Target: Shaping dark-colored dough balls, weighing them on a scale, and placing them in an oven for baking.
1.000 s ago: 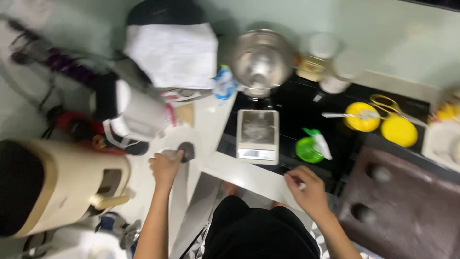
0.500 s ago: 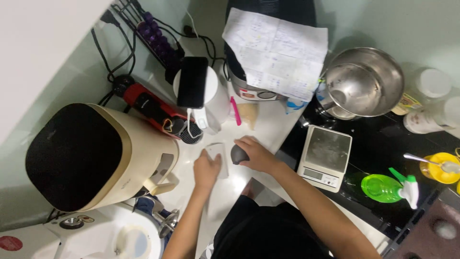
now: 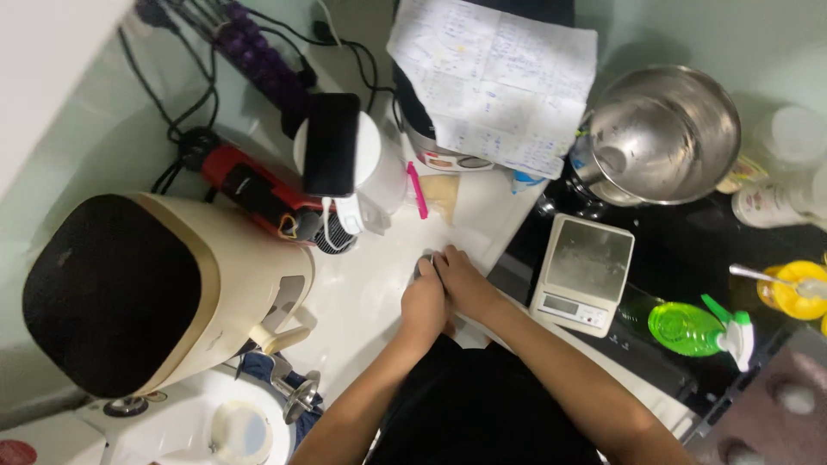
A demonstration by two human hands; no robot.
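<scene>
Small grey object (image 3: 424, 263), almost wholly covered, lies on the white countertop (image 3: 370, 284) under both hands, which meet over it. Only a dark sliver shows at the upper left of the left hand (image 3: 424, 301). The right hand (image 3: 461, 280) presses beside and partly over the left, fingers pointing towards the wall. Which hand holds the object, and how tightly either is closed on it, cannot be told; neither hand is spread flat.

Surface: a narrow white counter running to a pale green wall. To the right, a black hob surface (image 3: 680, 250) carries a white digital kitchen scale (image 3: 582, 274), just beside the right forearm. Behind the scale stands a steel mixing bowl (image 3: 662, 133), and sheets of handwritten paper (image 3: 495, 82) cover an appliance to the bowl's left. A green spray bottle (image 3: 696, 329) lies right of the scale; a yellow cup (image 3: 797, 288) with a spoon is cut off at the right edge.

To the left of the hands: a white jar with a black phone (image 3: 330, 145) propped on it, a pink pen (image 3: 417, 191), a red tool (image 3: 254, 194), dark cables (image 3: 185, 112) on the wall, and a large cream appliance with black top (image 3: 142, 288). A white sink area (image 3: 215, 426) is cut off at the bottom. The person's dark clothing hides the counter's front edge
</scene>
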